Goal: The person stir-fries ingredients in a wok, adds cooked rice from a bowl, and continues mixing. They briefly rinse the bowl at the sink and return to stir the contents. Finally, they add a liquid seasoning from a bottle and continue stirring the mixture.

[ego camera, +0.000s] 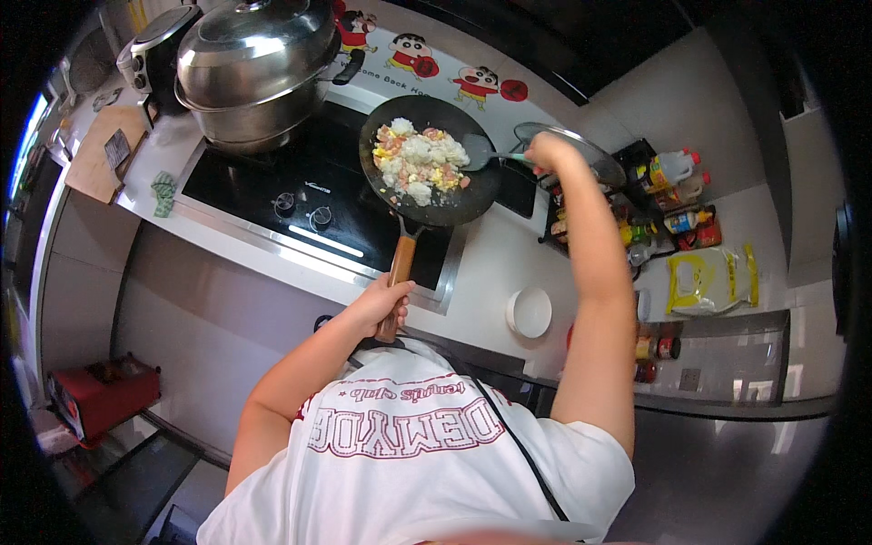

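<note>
My left hand [386, 304] grips the brown wooden handle [403, 257] of a dark wok [477, 197], which sits over the right part of the black gas cooktop [238, 184]. White rice, yellow egg and pink pieces of meat lie mixed in the wok as a heap of food [419, 160]. My right hand [548, 152] is closed around the handle of a grey-green spatula [479, 151]. Its blade is inside the wok, touching the right side of the food. Some of the blade's edge is hidden by rice.
A large lidded steel steamer pot [252, 75] stands on the left of the cooktop. Behind my right hand leans a glass lid [586, 153]. A white bowl [529, 312], several bottles [671, 170] and a yellow-and-white bag [712, 279] are to the right. A wooden board [102, 153] lies far left.
</note>
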A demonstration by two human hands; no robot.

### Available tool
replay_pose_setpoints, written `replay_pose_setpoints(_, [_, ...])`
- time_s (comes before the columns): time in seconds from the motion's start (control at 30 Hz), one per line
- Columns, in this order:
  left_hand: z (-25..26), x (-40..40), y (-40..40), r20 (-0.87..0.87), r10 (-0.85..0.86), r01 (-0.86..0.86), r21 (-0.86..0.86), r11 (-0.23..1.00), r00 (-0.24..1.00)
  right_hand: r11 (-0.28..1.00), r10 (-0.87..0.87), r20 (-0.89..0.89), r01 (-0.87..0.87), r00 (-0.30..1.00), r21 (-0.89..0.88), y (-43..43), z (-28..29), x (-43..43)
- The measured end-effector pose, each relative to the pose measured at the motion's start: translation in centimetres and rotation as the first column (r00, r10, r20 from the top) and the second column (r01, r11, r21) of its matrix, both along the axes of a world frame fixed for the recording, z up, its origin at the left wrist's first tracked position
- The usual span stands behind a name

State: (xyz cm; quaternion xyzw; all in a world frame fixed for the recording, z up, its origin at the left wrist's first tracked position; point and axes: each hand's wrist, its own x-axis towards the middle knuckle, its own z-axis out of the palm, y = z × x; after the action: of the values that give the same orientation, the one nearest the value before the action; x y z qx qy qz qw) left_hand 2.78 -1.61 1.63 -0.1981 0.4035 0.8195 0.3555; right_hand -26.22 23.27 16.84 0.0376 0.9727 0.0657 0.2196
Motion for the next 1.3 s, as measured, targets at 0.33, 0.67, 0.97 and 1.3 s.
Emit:
replay_pose_setpoints(0.33, [-0.5,-0.1,-0.3,-0.032,-0.041,0.041,-0.002,0.999,0.999,0.856,0.464,-0.216,-0.497,0.859,-0.141,-7.6,-1.2,1.1])
replay_pose_setpoints(0.67, [-0.2,0.1,-0.1,0.012,0.014,-0.014,-0.014,1.0,1.0,0.673,0.732,-0.292,-0.721,0.616,0.166,-4.0,-4.6,13.0])
replay_pose_setpoints(0.97, [-0.2,0.1,0.1,-0.008,0.024,-0.024,0.003,1.0,1.0,0.724,0.69,-0.371,-0.577,0.622,0.377,1.0,1.1,9.5])
replay_pose_setpoints(1.3, [-0.4,0.1,0.2,-0.008,0.009,-0.009,-0.011,1.0,1.0,0.784,0.617,-0.167,-0.581,0.769,0.218,-5.0,-2.9,3.3])
